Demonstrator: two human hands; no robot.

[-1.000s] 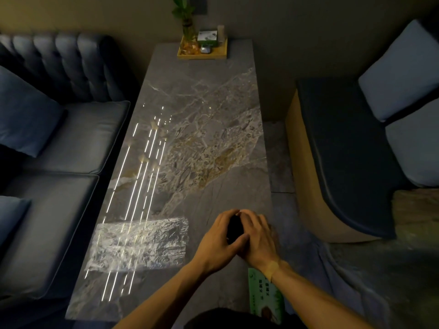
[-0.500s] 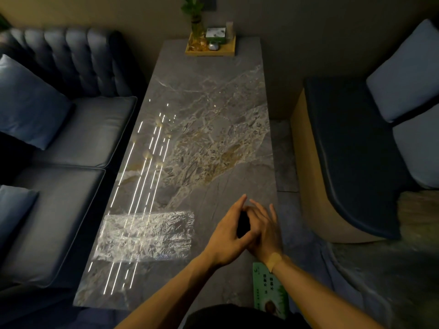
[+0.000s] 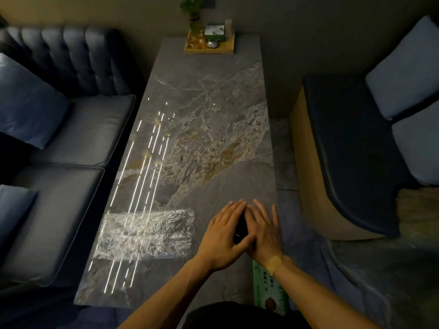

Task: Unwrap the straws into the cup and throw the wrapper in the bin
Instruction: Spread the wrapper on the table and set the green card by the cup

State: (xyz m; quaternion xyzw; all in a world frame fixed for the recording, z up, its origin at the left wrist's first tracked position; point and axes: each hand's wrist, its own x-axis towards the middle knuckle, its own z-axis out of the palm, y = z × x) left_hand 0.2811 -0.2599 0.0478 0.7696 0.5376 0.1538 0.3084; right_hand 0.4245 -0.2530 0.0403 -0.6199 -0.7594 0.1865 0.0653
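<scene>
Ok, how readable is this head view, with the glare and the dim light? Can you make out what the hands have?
Head view: the room is dim; bright streaks and a crinkled glare patch wash out the table's near-left. The left hand and right hand meet around something dark, too shadowed to identify. Wide-angle bowing bends the sofa edges.

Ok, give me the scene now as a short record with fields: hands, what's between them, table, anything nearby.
left hand: fingers spread, over the table's near right part
right hand: fingers spread, pressed against the left hand
between hands: a dark object, too hidden to identify
table: marble top, clear crinkled wrapper lying flat, left of the hands
far end: wooden tray holding a plant
green packet: under the right wrist
cup, bin: not visible
</scene>
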